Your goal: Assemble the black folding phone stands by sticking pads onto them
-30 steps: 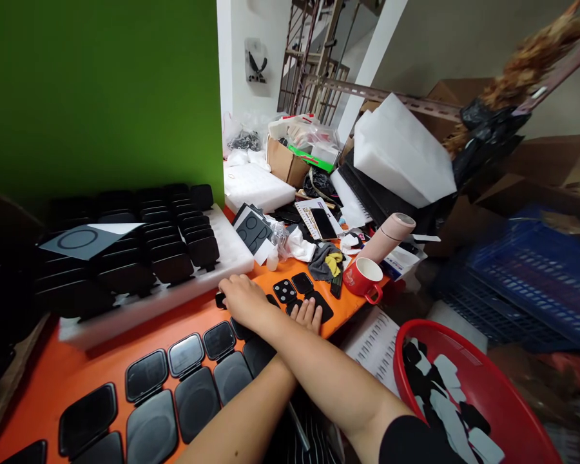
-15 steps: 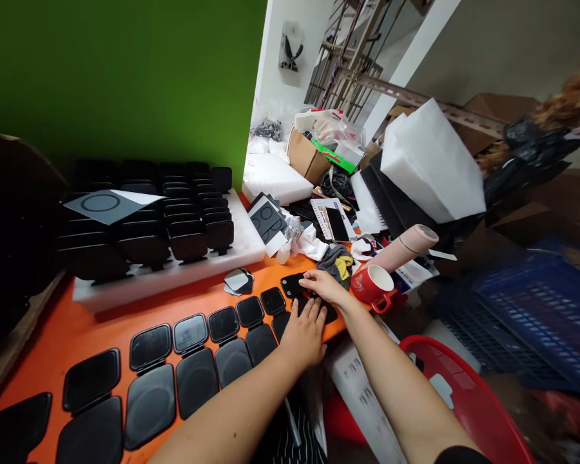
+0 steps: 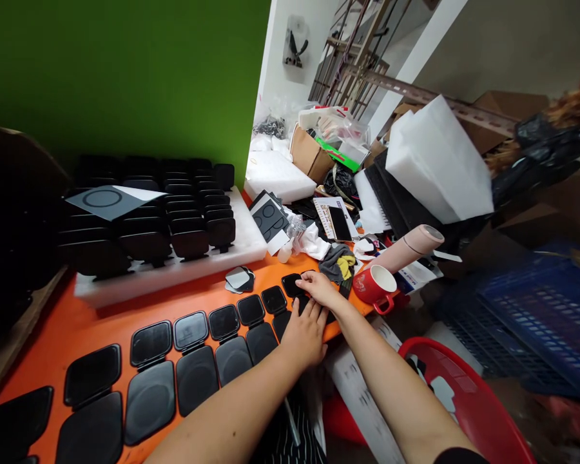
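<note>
My left hand (image 3: 305, 332) lies with its fingers stretched out on a black hinged two-panel piece at the right end of a row. My right hand (image 3: 323, 290) is just beyond it, with thumb and forefinger together at the edge of that piece's small square panel (image 3: 291, 285). Whatever the fingertips pinch is too small to make out. Similar black pieces lie unfolded to the left, each with a smaller panel (image 3: 274, 299) above a larger panel (image 3: 260, 343). Part of the piece under my hands is hidden.
Black stands (image 3: 188, 241) fill a white foam block (image 3: 256, 248). Small cut sheets (image 3: 238, 278) lie on the orange table (image 3: 183, 298). A red mug (image 3: 367, 287), pink bottle (image 3: 408, 248) and grey cloth (image 3: 331, 258) crowd the right. A red tub (image 3: 493, 399) stands below.
My right hand has shifted slightly left over the small panel. A pale spot seen on that panel before is no longer visible. My left hand stays in place.
</note>
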A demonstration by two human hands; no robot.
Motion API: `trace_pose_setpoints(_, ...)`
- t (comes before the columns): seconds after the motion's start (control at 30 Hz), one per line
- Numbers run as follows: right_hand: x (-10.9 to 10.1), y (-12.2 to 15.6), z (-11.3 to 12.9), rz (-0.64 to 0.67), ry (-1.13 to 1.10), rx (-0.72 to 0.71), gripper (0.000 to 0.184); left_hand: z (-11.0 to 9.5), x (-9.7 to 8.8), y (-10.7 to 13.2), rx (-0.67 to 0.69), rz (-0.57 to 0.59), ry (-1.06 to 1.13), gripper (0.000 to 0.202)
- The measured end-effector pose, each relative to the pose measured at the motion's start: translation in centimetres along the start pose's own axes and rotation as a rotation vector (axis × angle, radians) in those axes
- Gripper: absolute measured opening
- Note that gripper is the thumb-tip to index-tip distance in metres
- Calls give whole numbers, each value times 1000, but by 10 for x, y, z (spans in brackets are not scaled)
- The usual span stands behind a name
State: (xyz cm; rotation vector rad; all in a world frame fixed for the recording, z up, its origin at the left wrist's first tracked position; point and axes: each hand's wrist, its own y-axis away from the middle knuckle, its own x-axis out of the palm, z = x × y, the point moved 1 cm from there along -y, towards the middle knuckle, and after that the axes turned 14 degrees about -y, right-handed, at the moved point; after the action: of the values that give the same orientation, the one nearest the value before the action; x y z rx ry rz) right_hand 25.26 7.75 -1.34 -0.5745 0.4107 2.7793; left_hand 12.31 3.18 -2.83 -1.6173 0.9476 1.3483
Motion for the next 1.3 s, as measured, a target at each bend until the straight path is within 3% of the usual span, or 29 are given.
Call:
trace_pose_setpoints(0.27,2,-7,2,19,112,64,18,0,-1,-1,1,12,0,78)
trace_pose_setpoints(0.47,4,-5,18,11,284,72,17,1,-1,-1,-1,12,-3,77)
trace_pose_setpoints(0.63,11,1,36,-62,464,21,14,1,-5,0,0,7,-8,73)
trace_pose_setpoints(0.8,14,12,42,-129,692,-99,25,2,-9,0,12,30,-13,65)
trace_pose_setpoints(0.87,13,20,40,-82,682,-211,25,2,-9,0,19,46,-14,65)
trace_pose_setpoints(0.97,12,34,29,110,614,-342,39,1,-7,0,32,70,-15,64)
trace_pose_setpoints(1.07,14,43,18,244,637,-326,47,1,-6,-1,41,91,-6,64)
trace_pose_setpoints(1.3,24,41,23,220,668,-233,49,1,-10,-2,58,159,41,71)
